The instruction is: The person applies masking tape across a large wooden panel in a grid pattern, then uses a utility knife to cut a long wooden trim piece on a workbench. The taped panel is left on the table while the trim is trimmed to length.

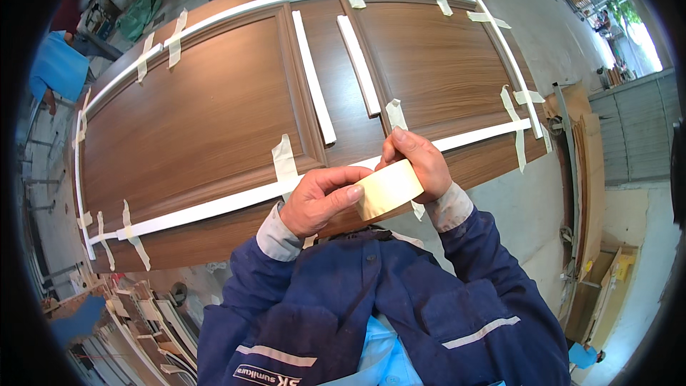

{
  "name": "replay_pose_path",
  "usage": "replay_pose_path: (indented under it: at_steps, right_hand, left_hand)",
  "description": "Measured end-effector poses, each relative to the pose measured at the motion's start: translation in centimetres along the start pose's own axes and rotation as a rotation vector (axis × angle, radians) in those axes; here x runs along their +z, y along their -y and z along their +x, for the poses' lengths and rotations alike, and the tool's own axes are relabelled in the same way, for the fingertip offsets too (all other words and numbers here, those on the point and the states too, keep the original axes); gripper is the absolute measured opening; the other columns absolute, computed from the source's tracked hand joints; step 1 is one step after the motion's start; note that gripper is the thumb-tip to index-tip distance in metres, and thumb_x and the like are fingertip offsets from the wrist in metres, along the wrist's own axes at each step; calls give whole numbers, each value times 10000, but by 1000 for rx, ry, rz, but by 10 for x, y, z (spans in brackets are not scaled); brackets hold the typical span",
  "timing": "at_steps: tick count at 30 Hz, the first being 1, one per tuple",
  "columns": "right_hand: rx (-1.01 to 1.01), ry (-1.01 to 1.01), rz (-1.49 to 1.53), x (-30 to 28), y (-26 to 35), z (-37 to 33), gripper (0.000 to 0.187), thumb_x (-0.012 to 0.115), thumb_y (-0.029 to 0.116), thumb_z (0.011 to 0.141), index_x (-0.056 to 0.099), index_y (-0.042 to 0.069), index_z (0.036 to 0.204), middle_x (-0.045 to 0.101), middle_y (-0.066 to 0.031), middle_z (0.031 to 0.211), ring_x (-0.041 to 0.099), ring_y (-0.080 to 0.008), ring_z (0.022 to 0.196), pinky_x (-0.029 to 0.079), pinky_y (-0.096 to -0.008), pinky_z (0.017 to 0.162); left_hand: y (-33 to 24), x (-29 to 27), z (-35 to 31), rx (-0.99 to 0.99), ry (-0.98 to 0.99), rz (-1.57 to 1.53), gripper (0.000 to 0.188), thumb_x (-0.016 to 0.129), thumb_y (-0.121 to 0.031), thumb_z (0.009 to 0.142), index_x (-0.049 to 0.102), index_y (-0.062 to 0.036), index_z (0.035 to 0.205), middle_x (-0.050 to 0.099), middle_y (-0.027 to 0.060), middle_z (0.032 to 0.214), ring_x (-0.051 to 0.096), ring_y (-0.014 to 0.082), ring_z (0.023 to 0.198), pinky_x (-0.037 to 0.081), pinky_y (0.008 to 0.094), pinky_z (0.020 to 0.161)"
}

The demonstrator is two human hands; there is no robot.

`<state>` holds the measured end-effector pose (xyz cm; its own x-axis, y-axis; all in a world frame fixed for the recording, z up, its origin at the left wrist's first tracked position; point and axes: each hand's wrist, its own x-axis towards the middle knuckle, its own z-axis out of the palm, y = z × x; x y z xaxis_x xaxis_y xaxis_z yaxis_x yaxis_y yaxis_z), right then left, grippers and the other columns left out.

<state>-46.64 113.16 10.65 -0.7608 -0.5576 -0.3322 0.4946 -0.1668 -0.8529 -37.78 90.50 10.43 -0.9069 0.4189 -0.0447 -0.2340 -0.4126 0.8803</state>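
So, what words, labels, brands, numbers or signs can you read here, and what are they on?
Navy jacket, lower left of the picture: white lettering in a logo patch, upside down; I won't copy its wording.
Tape roll: no lettering visible.
Brown panel and white strips: none visible.
Any background writing is too small to read.

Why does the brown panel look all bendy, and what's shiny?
In the head view, the fisheye lens bends the brown panel and white strips; there, the corners go black, the doorway at upper right glares nearly white, and the tape roll looks bright and pale.
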Motion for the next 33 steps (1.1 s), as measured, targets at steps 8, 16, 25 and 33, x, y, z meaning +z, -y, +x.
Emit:
replay_pose_path:
  at_steps: [8,16,25,33]
  right_hand:
    - [107,197,-46,-1,2,26,429,519,410,1117,637,64,893,627,10,779,600,-71,711,505,-231,664]
    - [-72,102,-454,-17,12,49,314,601,310,1093,669,45,938,630,25,834,578,-63,761,485,-246,676]
    - [-373,285,-912,-26,58,32,217,859,185,872,759,25,979,709,-77,865,681,-166,747,543,-311,662]
    - [-433,490,-993,-18,51,42,181,748,134,932,779,3,1052,754,-168,899,730,-295,801,569,-374,732]
  left_hand:
    - [11,-1,6,-53,-150,-144,319,651,-234,1045,702,43,1197,721,48,1122,627,112,1051,495,304,978]
    - [34,19,30,63,-469,2,320,607,-307,1095,724,-10,1069,696,-23,940,588,51,862,501,231,799]
    - [32,59,36,135,-609,184,413,636,-147,1031,604,33,1401,688,110,1308,638,156,1202,507,310,1051]
    - [31,84,30,125,-911,588,432,622,-154,957,623,52,1336,705,219,1259,704,307,1151,549,366,990]
